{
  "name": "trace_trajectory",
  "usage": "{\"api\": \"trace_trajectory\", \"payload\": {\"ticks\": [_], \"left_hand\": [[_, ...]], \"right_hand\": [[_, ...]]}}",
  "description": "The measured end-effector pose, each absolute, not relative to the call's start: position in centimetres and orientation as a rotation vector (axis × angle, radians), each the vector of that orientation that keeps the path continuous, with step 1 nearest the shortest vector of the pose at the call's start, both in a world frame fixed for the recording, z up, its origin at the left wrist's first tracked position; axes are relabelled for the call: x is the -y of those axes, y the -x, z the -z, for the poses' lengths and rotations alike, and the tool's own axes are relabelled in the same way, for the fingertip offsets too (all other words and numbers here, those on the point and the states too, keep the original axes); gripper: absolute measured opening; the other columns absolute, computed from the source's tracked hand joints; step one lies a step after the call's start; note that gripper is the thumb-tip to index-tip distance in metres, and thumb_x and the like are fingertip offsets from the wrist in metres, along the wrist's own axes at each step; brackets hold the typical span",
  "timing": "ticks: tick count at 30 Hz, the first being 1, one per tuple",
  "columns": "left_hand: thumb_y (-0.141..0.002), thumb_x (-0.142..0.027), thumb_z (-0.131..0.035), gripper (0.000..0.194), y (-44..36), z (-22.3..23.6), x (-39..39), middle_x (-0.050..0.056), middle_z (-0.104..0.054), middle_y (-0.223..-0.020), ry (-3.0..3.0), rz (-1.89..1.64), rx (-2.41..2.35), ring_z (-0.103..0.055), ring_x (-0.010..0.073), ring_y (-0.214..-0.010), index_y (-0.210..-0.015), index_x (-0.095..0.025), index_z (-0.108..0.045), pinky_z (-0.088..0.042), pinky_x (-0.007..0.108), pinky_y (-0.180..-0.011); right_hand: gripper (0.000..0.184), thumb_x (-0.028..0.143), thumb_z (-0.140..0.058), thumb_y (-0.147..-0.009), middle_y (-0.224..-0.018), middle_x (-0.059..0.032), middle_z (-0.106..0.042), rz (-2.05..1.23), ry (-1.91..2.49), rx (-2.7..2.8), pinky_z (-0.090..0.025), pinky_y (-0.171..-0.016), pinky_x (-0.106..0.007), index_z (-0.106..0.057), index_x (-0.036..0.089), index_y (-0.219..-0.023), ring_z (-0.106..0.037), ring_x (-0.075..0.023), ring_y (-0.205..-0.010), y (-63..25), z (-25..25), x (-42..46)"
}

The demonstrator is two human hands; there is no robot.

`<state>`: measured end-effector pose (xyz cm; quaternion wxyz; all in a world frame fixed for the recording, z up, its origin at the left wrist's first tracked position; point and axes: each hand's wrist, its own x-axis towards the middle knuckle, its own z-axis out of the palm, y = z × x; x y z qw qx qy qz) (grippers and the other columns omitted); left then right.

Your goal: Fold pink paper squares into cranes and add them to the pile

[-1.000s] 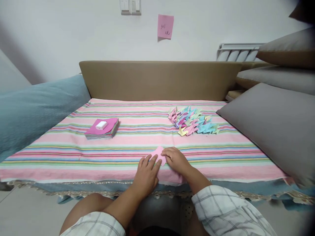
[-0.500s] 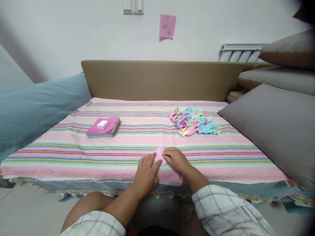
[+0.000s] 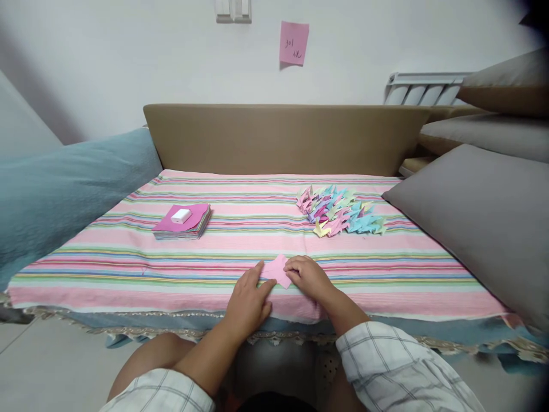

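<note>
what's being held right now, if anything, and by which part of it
The pink paper: the right hand is at its right edge, pinching or just pressing, can't tell which; the left hand rests spread at its left side, not gripping.

Matt paper sheet, matt paper cranes, woven cloth cover, smooth backrest, perhaps leather

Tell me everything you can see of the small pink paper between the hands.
The pink paper is plain, pale and matte, with angular corners; it looks folded, though finer creases are too small to make out. It lies low on the striped cloth, near the front edge. The left hand seems to touch its left side, and the right hand its right.
</note>
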<state>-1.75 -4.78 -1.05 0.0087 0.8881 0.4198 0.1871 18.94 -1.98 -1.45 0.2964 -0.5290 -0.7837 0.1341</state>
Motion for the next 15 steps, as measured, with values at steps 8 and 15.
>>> {"api": "trace_trajectory", "payload": {"ticks": [8, 15], "left_hand": [[-0.065, -0.013, -0.065, 0.057, 1.6, 1.2, 5.0, 0.012, -0.03, -0.145, -2.827, -0.571, -1.32, -0.036, 0.0314, -0.126, -0.119, -0.026, -0.054, -0.034, 0.047, -0.102], [-0.063, -0.021, -0.073, 0.058, 2.5, 1.0, 4.6, 0.013, -0.029, -0.145, -2.77, -0.592, -1.367, -0.039, 0.0315, -0.123, -0.118, -0.025, -0.055, -0.038, 0.047, -0.099]], "right_hand": [[0.016, 0.015, -0.058, -0.079, -0.097, -0.0037, -0.068, -0.374, 1.419, 2.08, -0.041, -0.089, -0.032, -0.07, 0.022, -0.086, -0.059, -0.0169, -0.094, -19.0, 1.6, 2.0], [0.015, 0.016, -0.059, -0.079, -0.098, -0.0037, -0.068, -0.38, 1.436, 2.093, -0.041, -0.089, -0.032, -0.07, 0.022, -0.087, -0.059, -0.0175, -0.094, -19.0, 1.5, 2.0]]}}
